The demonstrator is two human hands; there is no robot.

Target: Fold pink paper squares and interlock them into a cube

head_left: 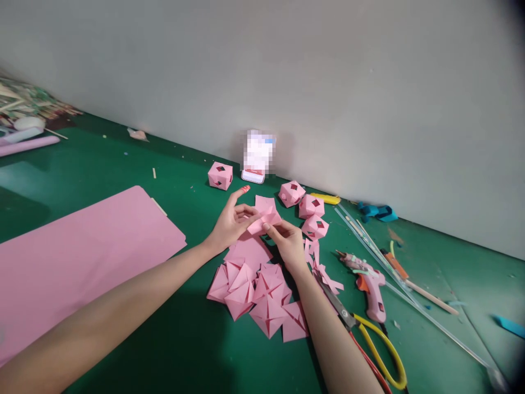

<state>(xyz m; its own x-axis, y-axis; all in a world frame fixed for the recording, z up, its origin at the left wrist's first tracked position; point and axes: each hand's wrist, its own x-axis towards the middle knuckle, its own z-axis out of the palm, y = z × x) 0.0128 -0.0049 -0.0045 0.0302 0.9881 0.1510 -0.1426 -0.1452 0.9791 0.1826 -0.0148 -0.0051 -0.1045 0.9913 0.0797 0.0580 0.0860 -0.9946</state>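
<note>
Between my two hands is a partly folded piece of pink paper [262, 220]. My left hand [233, 219] pinches its left side, with the thumb stretched up and away. My right hand [289, 241] grips the right side between thumb and fingers. Below them lie several folded pink paper squares [268, 298] in overlapping piles, and flat pink paper [248, 250] sits just under my hands. Beyond my right hand stand three pink paper boxes [311, 207] with diamond-shaped holes; another pink box [220, 175] stands farther left.
A large pink sheet stack [90, 246] covers the left of the green table [172, 328]. On the right are yellow-handled scissors [381, 350], a pink glue gun [371, 287], clear glue sticks [443, 328] and pink scraps [328, 276]. A lit phone [257, 156] leans on the wall.
</note>
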